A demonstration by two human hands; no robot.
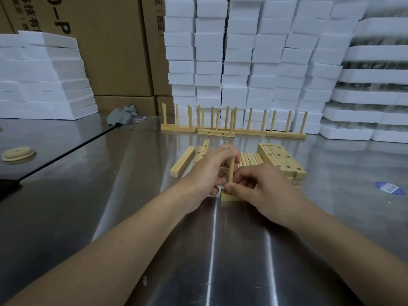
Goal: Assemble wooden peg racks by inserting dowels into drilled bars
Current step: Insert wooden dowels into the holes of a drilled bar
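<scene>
My left hand (212, 171) grips an upright wooden dowel (231, 171) whose lower end meets a drilled bar (229, 196) lying on the metal table. My right hand (254, 184) holds that bar, thumb and fingers curled over it and hiding most of it. Behind my hands lie loose dowels (251, 159) in a row, a stack of drilled bars (280, 160) to the right, and single bars (182, 161) to the left. Several finished peg racks (234, 129) stand in a line farther back.
Stacks of white foam blocks (254, 51) and foam trays (375, 85) rise behind the racks; cardboard boxes (110, 51) stand at the back left. A grey rag (123, 114), round wooden discs (18, 153) and a blue sticker (389, 188) lie on the table (88, 195).
</scene>
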